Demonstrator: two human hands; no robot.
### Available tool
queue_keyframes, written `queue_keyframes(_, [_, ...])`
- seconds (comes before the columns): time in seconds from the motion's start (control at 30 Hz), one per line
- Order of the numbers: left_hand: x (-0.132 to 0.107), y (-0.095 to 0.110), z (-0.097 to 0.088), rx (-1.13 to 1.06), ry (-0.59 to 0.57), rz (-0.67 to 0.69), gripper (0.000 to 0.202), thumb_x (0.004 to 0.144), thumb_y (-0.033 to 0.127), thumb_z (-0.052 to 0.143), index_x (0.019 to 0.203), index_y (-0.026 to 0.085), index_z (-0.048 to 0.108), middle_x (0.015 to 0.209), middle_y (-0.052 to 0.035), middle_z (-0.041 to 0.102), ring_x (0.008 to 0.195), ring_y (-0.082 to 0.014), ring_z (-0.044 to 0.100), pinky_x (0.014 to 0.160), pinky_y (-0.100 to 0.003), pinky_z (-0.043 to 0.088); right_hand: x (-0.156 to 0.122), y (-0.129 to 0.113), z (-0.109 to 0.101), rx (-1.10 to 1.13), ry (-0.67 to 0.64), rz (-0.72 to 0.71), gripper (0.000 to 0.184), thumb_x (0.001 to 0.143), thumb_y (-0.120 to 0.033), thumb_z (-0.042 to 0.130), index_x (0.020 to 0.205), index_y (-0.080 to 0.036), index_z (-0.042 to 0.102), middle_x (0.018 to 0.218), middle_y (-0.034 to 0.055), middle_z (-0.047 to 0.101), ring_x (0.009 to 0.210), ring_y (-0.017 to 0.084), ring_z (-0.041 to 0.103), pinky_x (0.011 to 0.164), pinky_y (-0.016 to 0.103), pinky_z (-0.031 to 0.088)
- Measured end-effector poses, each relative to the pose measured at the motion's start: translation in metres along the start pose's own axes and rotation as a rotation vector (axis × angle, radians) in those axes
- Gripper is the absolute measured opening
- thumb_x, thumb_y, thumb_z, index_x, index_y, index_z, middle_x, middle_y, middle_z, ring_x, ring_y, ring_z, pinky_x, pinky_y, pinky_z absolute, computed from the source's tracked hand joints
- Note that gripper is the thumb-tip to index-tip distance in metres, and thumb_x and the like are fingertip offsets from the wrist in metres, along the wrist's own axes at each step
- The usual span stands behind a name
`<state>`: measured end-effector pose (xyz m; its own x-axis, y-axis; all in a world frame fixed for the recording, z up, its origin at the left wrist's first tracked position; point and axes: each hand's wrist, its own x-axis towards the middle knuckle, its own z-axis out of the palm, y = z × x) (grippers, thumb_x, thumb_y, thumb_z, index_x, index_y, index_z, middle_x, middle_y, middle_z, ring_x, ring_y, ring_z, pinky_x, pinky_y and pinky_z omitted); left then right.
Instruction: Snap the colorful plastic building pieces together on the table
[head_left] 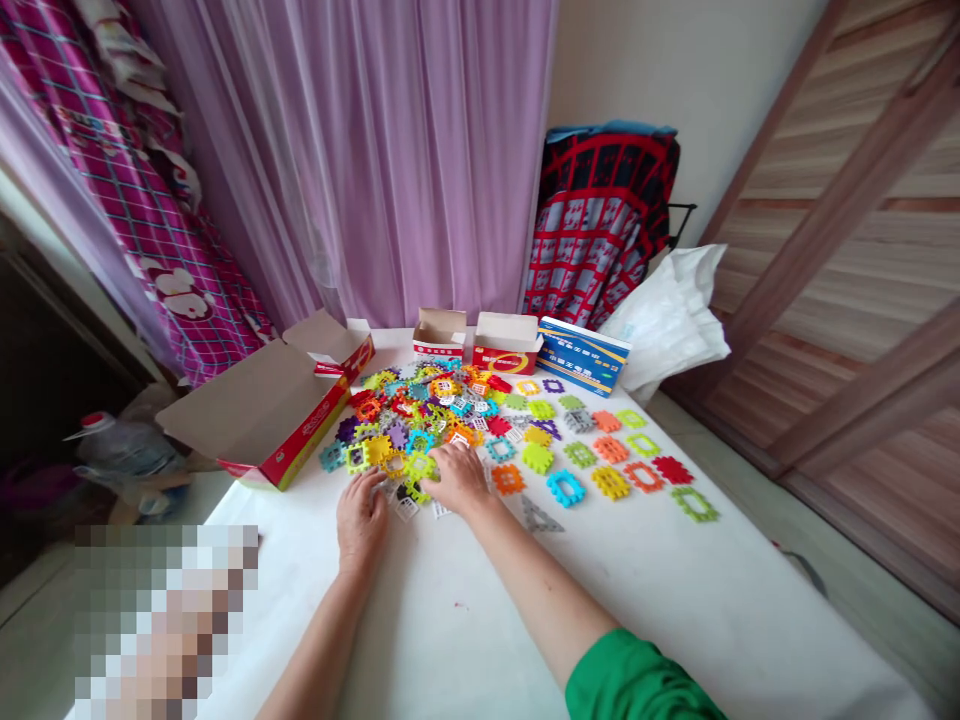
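Observation:
A heap of colourful interlocking plastic building pieces point(397, 435) lies on the white table. My left hand point(362, 515) rests at the heap's near left edge, its fingers slightly bent and apart, with nothing visible in them. Beside it, my right hand point(459, 480) has thumb and fingers closed at the edge of a lime-green square piece point(418, 467). White window-shaped pieces point(407, 508) lie between the hands. A grey triangular piece point(541, 515) is next to my right wrist.
Loose square pieces lie in rough rows on the right, among them a blue frame point(565, 488) and a green frame point(694, 504). A large open red box point(300, 425), two small boxes point(506, 358) and a blue box point(585, 357) stand behind. A white bag point(667, 320) is at the back right.

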<state>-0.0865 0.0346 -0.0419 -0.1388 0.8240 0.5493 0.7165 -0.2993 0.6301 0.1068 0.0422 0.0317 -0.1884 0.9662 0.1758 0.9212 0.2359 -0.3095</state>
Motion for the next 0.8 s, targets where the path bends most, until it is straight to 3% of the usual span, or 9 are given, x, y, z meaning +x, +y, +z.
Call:
queue_keyframes(0.2, [0.003, 0.002, -0.007, -0.071, -0.026, -0.019, 0.027, 0.082, 0.029, 0.049, 0.097, 0.023, 0.07, 0.112, -0.0068, 0.073, 0.113, -0.0249, 0.063, 0.104, -0.043, 0.046, -0.028, 0.023, -0.02, 0.079, 0.236, 0.131, 0.049, 0.076, -0.036, 0.071, 0.121, -0.02, 0.06, 0.113, 0.0087, 0.068, 0.108, 0.025, 0.058, 0.096, 0.036, 0.043])
queue_keyframes(0.3, [0.003, 0.002, -0.009, -0.087, -0.041, -0.06, 0.028, 0.081, 0.033, 0.05, 0.099, 0.024, 0.07, 0.115, -0.006, 0.072, 0.115, -0.0255, 0.062, 0.105, -0.043, 0.046, -0.065, 0.059, -0.029, 0.061, 0.385, 0.219, 0.049, 0.074, -0.035, 0.072, 0.119, -0.019, 0.061, 0.109, 0.0096, 0.068, 0.104, 0.025, 0.06, 0.094, 0.037, 0.045])
queue_keyframes(0.47, [0.005, 0.003, -0.011, -0.103, -0.054, -0.1, 0.029, 0.08, 0.037, 0.051, 0.098, 0.023, 0.069, 0.116, -0.0065, 0.071, 0.117, -0.0265, 0.062, 0.105, -0.043, 0.045, -0.151, 0.137, -0.029, -0.016, 0.614, 0.371, 0.041, 0.075, -0.036, 0.068, 0.113, -0.02, 0.063, 0.107, 0.0099, 0.069, 0.1, 0.025, 0.063, 0.089, 0.036, 0.049])
queue_keyframes(0.63, [0.004, 0.008, -0.012, -0.081, -0.045, -0.166, 0.032, 0.08, 0.04, 0.05, 0.099, 0.022, 0.069, 0.117, -0.0082, 0.071, 0.117, -0.0285, 0.061, 0.105, -0.044, 0.045, -0.207, 0.191, -0.026, -0.132, 0.598, 0.488, 0.037, 0.075, -0.037, 0.066, 0.107, -0.019, 0.066, 0.103, 0.0095, 0.07, 0.096, 0.026, 0.064, 0.086, 0.038, 0.051])
queue_keyframes(0.8, [0.005, 0.015, -0.015, -0.052, -0.032, -0.185, 0.029, 0.079, 0.037, 0.05, 0.097, 0.023, 0.069, 0.113, -0.007, 0.071, 0.115, -0.028, 0.061, 0.103, -0.043, 0.045, -0.211, 0.198, -0.028, -0.172, 0.552, 0.501, 0.035, 0.077, -0.036, 0.065, 0.107, -0.018, 0.066, 0.103, 0.0101, 0.07, 0.096, 0.026, 0.064, 0.086, 0.039, 0.049])
